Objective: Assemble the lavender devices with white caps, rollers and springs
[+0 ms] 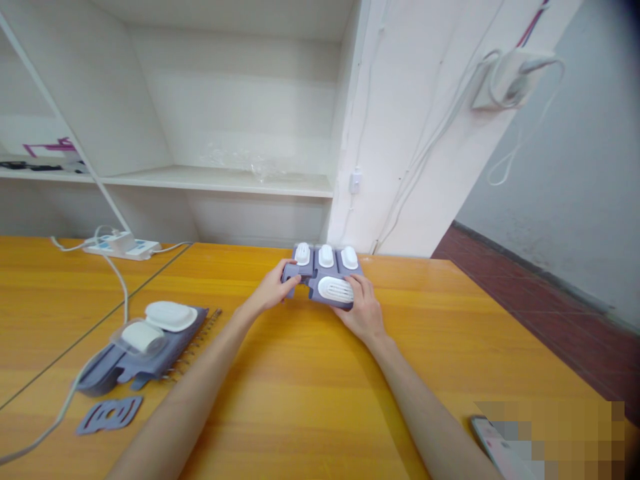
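A grey-purple tray [315, 270] with several white oval pieces set in it lies at the far middle of the yellow wooden table [310, 373]. My left hand [274, 287] grips the tray's left edge with curled fingers. My right hand [364, 308] holds its front right corner, fingers wrapped beside a larger white oval piece [335, 289]. Both forearms reach forward over the table.
At the left lie a second grey tray with white pieces [145, 343], a flat grey cut-out [110, 413] and a thin comb-like strip [195, 343]. A white power strip [123, 247] with cable sits at the back left. A phone [493, 443] lies near the front right. White shelves stand behind.
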### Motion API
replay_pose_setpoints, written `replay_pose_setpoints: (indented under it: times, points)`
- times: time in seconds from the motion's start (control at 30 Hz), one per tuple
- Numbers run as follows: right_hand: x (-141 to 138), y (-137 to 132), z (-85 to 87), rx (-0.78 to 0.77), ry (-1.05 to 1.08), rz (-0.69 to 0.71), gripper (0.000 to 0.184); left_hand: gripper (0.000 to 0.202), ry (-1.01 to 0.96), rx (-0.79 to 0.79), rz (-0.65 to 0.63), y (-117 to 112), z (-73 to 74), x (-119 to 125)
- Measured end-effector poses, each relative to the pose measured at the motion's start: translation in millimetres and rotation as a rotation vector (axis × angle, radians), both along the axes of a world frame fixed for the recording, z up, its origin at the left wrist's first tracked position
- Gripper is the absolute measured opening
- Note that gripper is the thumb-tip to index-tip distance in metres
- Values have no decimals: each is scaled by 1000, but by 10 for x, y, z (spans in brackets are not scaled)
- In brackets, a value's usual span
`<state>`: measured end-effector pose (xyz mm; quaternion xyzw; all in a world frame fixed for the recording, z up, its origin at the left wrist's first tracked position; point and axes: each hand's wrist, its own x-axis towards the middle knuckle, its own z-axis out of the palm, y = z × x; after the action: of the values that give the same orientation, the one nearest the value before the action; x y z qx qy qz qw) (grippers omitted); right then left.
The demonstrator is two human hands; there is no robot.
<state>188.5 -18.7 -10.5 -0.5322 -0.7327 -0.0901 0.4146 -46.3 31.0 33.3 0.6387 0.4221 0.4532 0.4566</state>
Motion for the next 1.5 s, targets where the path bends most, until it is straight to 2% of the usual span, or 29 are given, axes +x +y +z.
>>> replay_pose_setpoints:
  times: [0.17,0.4,0.5,0.87,1.13,1.5]
  points:
    - [3,4,-4,19,-19,23,61,50,-12,-66,-89,-50,-112,146]
    - [-1,19,-11,19,-51,37,59,47,-86,-55,-93,-38,-161,194]
    - [0,22,-14,24,-66,52,58,48,-91,-103,-100,-33,-185,201]
    - [-16,24,-31,22,-66,54,60,48,-269,-158,-121,-61,-163,203]
    - [-22,18,-46,-4,-97,53,58,56,-122,-68,-82,-116,-200,246]
    - [-56,-7,-33,-16,-126,30,58,52,-73,-26,5,-134,-278,297]
